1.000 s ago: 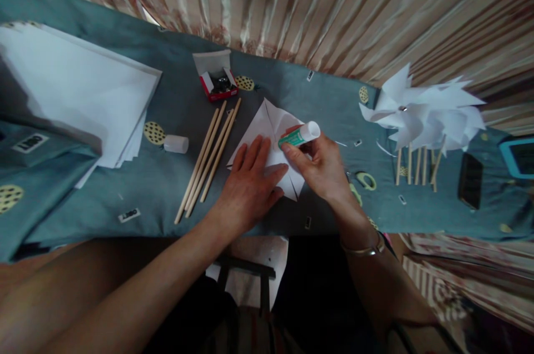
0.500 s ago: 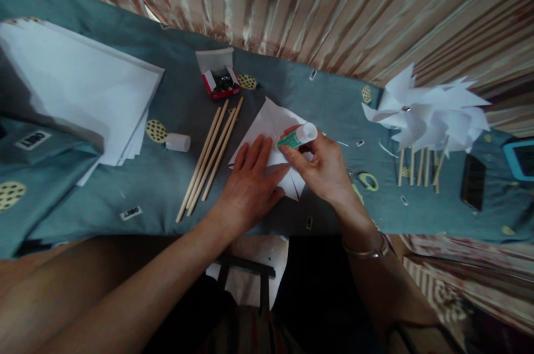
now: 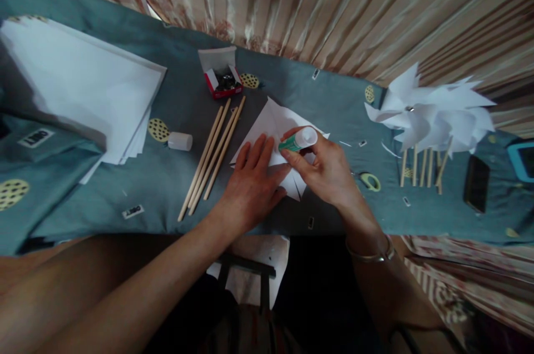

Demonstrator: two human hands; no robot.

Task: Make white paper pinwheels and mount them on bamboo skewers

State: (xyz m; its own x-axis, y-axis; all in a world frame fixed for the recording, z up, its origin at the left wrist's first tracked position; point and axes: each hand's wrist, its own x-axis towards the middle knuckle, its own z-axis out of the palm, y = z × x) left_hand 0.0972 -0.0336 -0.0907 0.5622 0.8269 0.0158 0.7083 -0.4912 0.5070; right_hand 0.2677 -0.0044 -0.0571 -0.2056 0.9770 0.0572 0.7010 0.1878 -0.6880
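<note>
A white paper square (image 3: pixel 261 125) with cuts running in from its corners lies on the table in front of me. My left hand (image 3: pixel 254 179) rests flat on it, fingers stretched out. In my right hand (image 3: pixel 323 165) is a green and white glue stick (image 3: pixel 298 139), tilted with its lower end toward the middle of the paper. The glue tip itself is hidden by my fingers. Left of the paper several wooden sticks (image 3: pixel 212 156) lie side by side. The white glue cap (image 3: pixel 180 141) lies on its side beyond them.
A stack of white paper (image 3: pixel 92 81) lies at the left. An open red box (image 3: pixel 223 84) of small dark metal pieces stands behind the sticks. To the right are scissors (image 3: pixel 370 181), finished paper pinwheels (image 3: pixel 434 112) on sticks, a phone (image 3: pixel 476 183) and a blue-edged device (image 3: pixel 523 160).
My right hand has shifted very slightly, and the glue stick leans a little differently over the paper. My left hand stays in place on the paper. The whole view has drifted slightly.
</note>
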